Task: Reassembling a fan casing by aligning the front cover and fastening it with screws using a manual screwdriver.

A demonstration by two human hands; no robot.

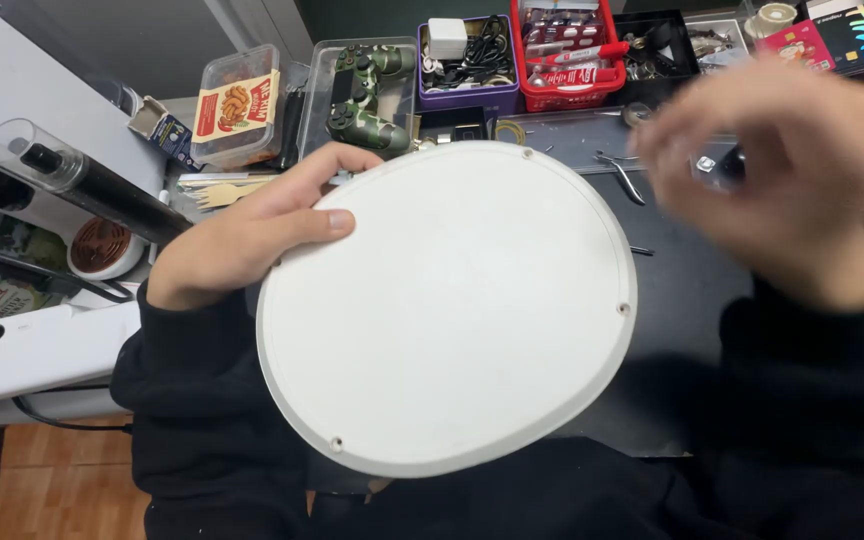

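Dark work mat point(687, 290) on a cluttered desk; wood floor at lower left. White round plate point(447, 305) with small screw holes lies tilted over the mat, left hand point(252, 235) gripping its rim, thumb on top. Right hand point(777, 170), blurred, pinches a small metal piece point(707, 165). Behind: camouflage game controller point(367, 95), red basket point(567, 50).

Right hand point(772, 175): motion-blurred, fingers indistinct; small dark item with a metallic bit (kind unreadable) pinched there. Left hand point(252, 235): fingers partly hidden behind white round cover point(447, 310). Red basket point(564, 50): top cut off by frame edge.
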